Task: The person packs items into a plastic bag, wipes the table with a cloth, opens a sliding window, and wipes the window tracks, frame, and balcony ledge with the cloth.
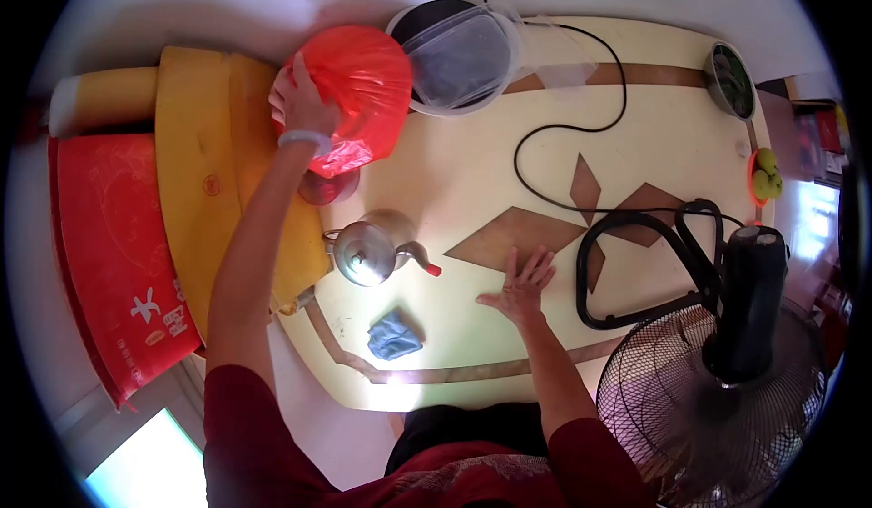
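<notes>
My left hand (304, 104), with a pale bangle at the wrist, grips the left side of a full red plastic bag (368, 76) at the back left of the table. What the bag contains is hidden. Beneath its lower edge, part of a reddish see-through dish (329, 187) shows. My right hand (520, 292) lies on the tabletop with fingers spread, holding nothing, near the brown diamond inlay. Between my arms stands a metal teapot (363, 254) with its lid on and a red tip on its spout. A folded blue cloth (393, 335) lies in front of it.
A black-bladed fan (713, 399) lies at the right, its black base (595, 303) on the table and its cord (522, 144) curving backward. Clear plastic lids (459, 58) rest on a round container. A bowl of greens (729, 79), green fruit (766, 176), yellow packaging (195, 181) and a red box (118, 244) stand around.
</notes>
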